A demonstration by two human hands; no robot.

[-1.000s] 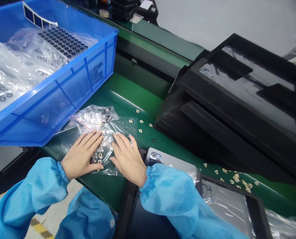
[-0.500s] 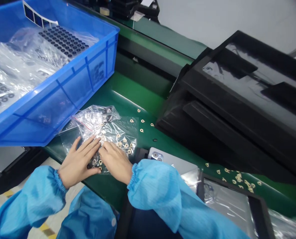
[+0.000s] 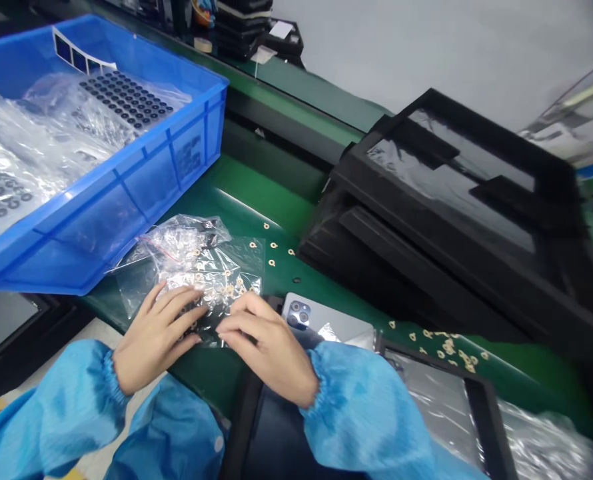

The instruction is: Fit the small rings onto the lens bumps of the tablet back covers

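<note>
My left hand (image 3: 159, 333) lies on a clear plastic bag (image 3: 250, 257), its fingers spread. Small dark parts show partly under those fingers. Over the bag's right side my right hand (image 3: 271, 350) is held with thumb and fingertips drawn together in a pinch. Whatever is between those fingertips is too small to make out. Several small pale ring-shaped pieces (image 3: 227, 273) show at the bag, and I cannot tell which are inside it. Other loose rings (image 3: 274, 245) lie on the green table (image 3: 211, 373) just beyond.
A blue crate (image 3: 126, 187) with bagged sheets of black rings stands at left. Black trays (image 3: 426, 213) are stacked at back right. A grey phone (image 3: 346, 325) lies beside my right sleeve, with a pile of pale rings (image 3: 449, 347) and a black frame (image 3: 481, 420) further right.
My right hand has moved right, away from my left hand, and its fingers now pinch at the bag's right side. My left hand stays on the bag. The view has shifted slightly.
</note>
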